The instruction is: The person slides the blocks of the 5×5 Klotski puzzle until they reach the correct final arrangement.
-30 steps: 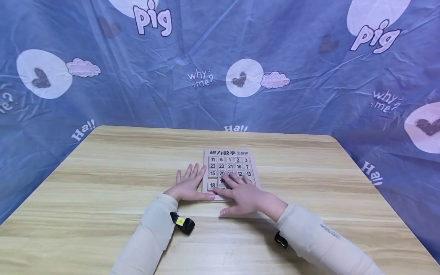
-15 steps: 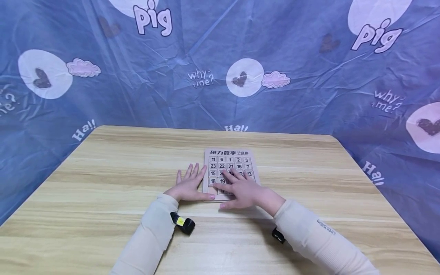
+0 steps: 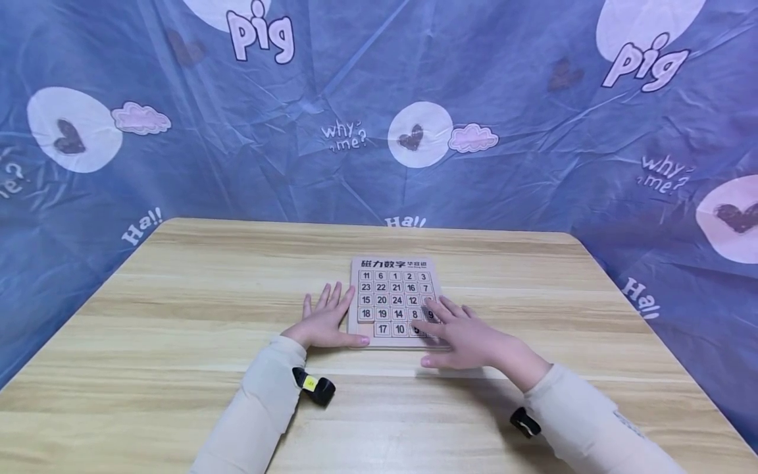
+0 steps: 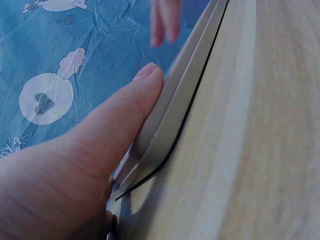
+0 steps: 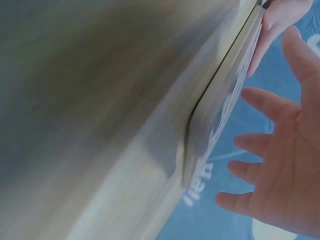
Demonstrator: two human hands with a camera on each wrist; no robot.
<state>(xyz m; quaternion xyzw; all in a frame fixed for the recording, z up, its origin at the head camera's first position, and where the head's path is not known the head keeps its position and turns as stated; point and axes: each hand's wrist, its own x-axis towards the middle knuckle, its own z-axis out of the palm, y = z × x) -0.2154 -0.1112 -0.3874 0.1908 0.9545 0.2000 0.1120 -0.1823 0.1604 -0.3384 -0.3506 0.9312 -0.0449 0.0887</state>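
A number sliding puzzle (image 3: 403, 342) lies flat on the table, its numbered tiles in rows within a pale frame. In the bottom row, the leftmost slot is bare beside tile 17 (image 3: 382, 329); above that slot sits tile 18 (image 3: 366, 314). My left hand (image 3: 322, 326) rests along the frame's left side, fingers spread, thumb (image 4: 145, 87) lying on the front-left corner. Over the puzzle's right part my right hand (image 3: 470, 339) is spread palm down, covering several tiles at the lower right. In the right wrist view its fingers (image 5: 252, 145) are extended and hold nothing.
The wooden table (image 3: 207, 283) reaches back to a blue printed cloth (image 3: 266, 164) hanging behind it. Both forearms wear pale sleeves, with a small black camera (image 3: 320, 390) at the left wrist and another black camera (image 3: 525, 422) at the right.
Tile 18 has moved up into line with tile 19, leaving the bottom-left slot bare. My right hand has drawn away to the right, uncovering the middle tiles. The left hand stays put.
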